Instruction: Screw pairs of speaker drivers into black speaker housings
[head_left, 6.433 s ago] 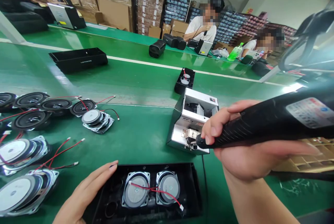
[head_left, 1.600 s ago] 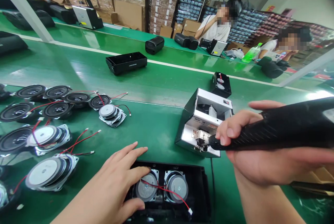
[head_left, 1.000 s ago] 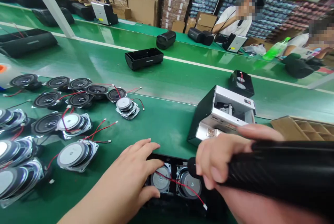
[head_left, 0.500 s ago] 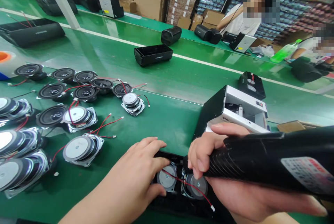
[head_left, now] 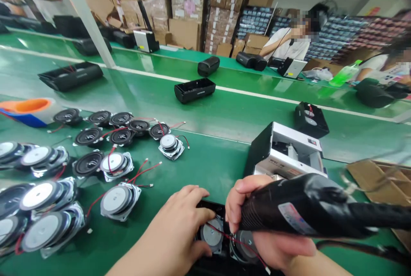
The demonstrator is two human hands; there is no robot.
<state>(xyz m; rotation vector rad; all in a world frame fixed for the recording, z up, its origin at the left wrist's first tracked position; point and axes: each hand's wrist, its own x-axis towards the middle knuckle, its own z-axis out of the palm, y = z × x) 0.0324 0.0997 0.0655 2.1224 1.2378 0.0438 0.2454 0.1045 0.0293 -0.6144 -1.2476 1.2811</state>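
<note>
My right hand (head_left: 257, 220) is wrapped round a black electric screwdriver (head_left: 279, 207), its tip hidden behind my fingers, low over a black speaker housing (head_left: 221, 263). Two round silver-backed speakers lie in this housing: the left speaker (head_left: 212, 235) shows well, while the right speaker (head_left: 245, 244) is partly covered by my right hand. A red wire (head_left: 221, 233) with a white plug runs across both. My left hand (head_left: 180, 229) grips the housing, fingers over its far edge and thumb beside the left speaker.
Several loose speakers (head_left: 117, 201) with wires cover the bench at left. A silver-and-black screw feeder (head_left: 285, 149) stands behind the screwdriver, a divided cardboard box (head_left: 379, 177) to its right. Black housings (head_left: 195, 90) sit on the green conveyor. People work across it.
My view has tilted up and shifted left. The screwdriver has swung, so its rear end and cable now show. My left hand keeps its place on the housing.
</note>
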